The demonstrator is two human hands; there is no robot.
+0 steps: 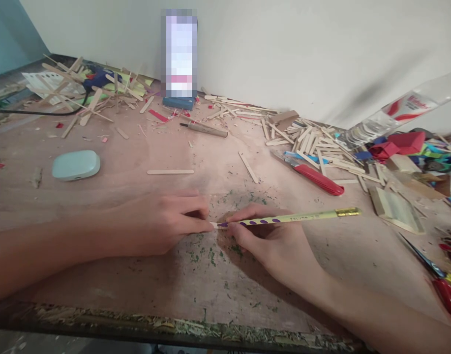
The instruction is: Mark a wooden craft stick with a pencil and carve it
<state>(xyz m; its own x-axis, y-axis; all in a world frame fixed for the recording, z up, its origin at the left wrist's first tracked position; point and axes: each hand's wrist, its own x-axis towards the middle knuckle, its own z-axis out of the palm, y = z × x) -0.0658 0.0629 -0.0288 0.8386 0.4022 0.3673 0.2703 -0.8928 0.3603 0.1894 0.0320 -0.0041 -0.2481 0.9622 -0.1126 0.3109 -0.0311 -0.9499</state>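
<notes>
My right hand (277, 243) is closed around a yellow pencil (302, 216) with purple dots, its eraser end pointing right. The pencil's tip meets a small pale wooden craft stick (215, 225), of which only a short bit shows between my hands. My left hand (181, 216) pinches the stick's left end, with thumb and forefinger against the table; the rest of the stick is hidden by the fingers. Just beyond my hands lie two loose craft sticks, one level stick (169, 172) and one slanted stick (249, 167).
A red utility knife (317, 179) lies at right, beside a heap of craft sticks (310, 140). Scissors (439, 280) sit at the right edge. A pale case (76, 164) is at left. A phone (181, 54) stands against the wall, behind a wooden-handled tool (206, 130). A plastic bottle (405, 108) leans at right.
</notes>
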